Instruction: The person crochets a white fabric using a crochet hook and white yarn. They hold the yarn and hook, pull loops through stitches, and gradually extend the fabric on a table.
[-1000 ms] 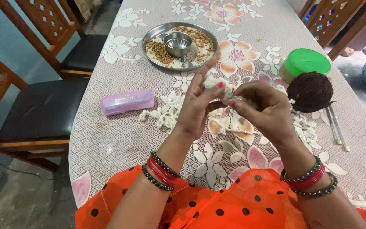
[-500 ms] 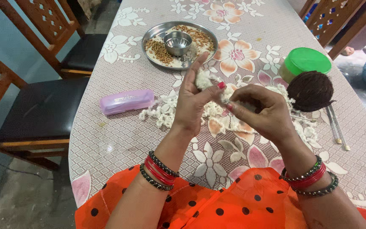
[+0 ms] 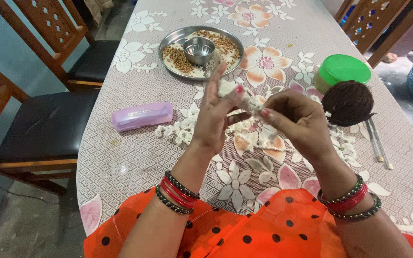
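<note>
My left hand (image 3: 213, 119) and my right hand (image 3: 298, 122) are raised over the table, both pinching one tuft of white cotton (image 3: 244, 98) stretched between them. The left hand's thumb and fingers hold the larger end, with the index finger pointing up. The right hand's fingertips grip the other end. Loose cotton tufts (image 3: 180, 131) lie on the floral tablecloth (image 3: 135, 157) below the hands. A dark brown ball of thread (image 3: 348, 102) sits just right of my right hand.
A steel plate (image 3: 170, 40) with brown seeds and a small steel bowl (image 3: 199, 49) stands farther back. A lilac oblong case (image 3: 142, 116) lies left; a green-lidded jar (image 3: 342, 70) and two thin needles (image 3: 378, 143) right. Wooden chairs (image 3: 39, 124) flank the table.
The cotton tuft is drawn out a little between the hands. The right hand rose slightly, and the left thumb closed further onto the tuft.
</note>
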